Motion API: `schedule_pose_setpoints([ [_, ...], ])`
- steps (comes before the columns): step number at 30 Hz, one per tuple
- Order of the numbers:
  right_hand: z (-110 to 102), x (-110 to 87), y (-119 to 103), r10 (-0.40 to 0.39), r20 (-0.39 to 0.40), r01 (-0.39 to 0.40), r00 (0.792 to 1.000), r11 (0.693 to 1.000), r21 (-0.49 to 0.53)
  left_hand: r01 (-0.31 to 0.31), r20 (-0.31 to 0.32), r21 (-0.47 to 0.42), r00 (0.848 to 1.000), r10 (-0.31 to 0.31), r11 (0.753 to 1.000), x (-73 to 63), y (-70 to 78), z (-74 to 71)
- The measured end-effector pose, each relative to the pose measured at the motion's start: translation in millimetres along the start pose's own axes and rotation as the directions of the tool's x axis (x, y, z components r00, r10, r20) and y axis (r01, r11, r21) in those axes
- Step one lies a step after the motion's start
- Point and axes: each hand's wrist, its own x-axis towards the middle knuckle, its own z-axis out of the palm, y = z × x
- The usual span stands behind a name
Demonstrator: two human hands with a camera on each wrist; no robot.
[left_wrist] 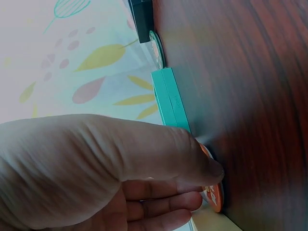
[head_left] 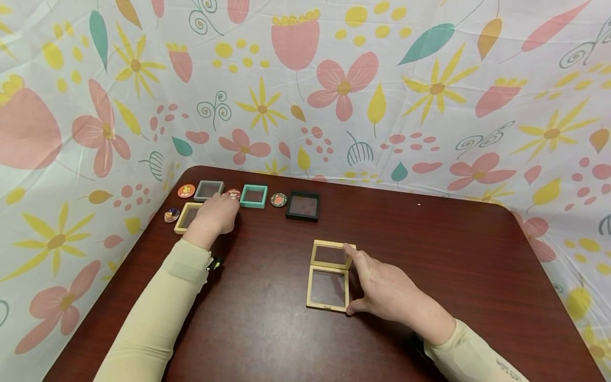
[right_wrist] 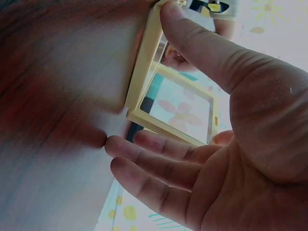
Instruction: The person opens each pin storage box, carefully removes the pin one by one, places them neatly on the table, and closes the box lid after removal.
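A round red badge (head_left: 233,194) lies between the grey and teal frames, partly covered by my left hand (head_left: 217,212). In the left wrist view, the thumb overlaps the badge (left_wrist: 215,195) and the other fingers bend in at its far side, pinching at its rim. My right hand (head_left: 389,289) holds a hinged cream-yellow display frame (head_left: 327,307), which stands open with its lid (head_left: 329,242) raised at the back. The right thumb is at the frame's near corner and the index fingertip at the lid's top corner. Clear film spans both halves of the frame (right_wrist: 144,72).
Along the back left stand a grey frame (head_left: 209,181), a teal frame (head_left: 254,206), a black frame (head_left: 303,216) and another yellow frame (head_left: 179,227). Round badges lie beside them: orange (head_left: 186,191), dark green (head_left: 279,199) and a dark multicoloured one (head_left: 171,215). Flowered cloth (head_left: 343,85) borders the table.
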Motion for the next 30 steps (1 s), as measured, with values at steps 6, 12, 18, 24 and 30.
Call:
schedule_pose_setpoints([
  [6,0.0,0.5,0.4,-0.006,-0.002,0.006,1.0,1.0,0.0,0.016,0.013,-0.004,1.0,-0.016,1.0,-1.7,0.7,-1.9],
  [12,0.8,0.7,1.2,-0.009,0.0,0.009,1.0,1.0,0.0,0.005,0.0,-0.021,1.0,-0.005,1.0,-4.0,5.0,-6.2],
  [18,2.1,1.1,1.3,-0.002,0.018,0.002,1.0,1.0,0.0,-0.085,-0.084,-0.07,0.993,0.079,0.994,-6.1,15.6,-14.4],
  [24,2.7,0.9,1.2,0.003,0.017,-0.003,1.0,1.0,0.0,-0.293,-0.193,-0.231,0.948,0.252,0.928,-4.8,35.8,-18.2],
  [30,3.5,0.8,0.3,0.001,0.007,-0.001,1.0,1.0,-0.002,-0.418,-0.236,-0.409,0.907,0.348,0.812,-6.7,67.6,-13.8],
])
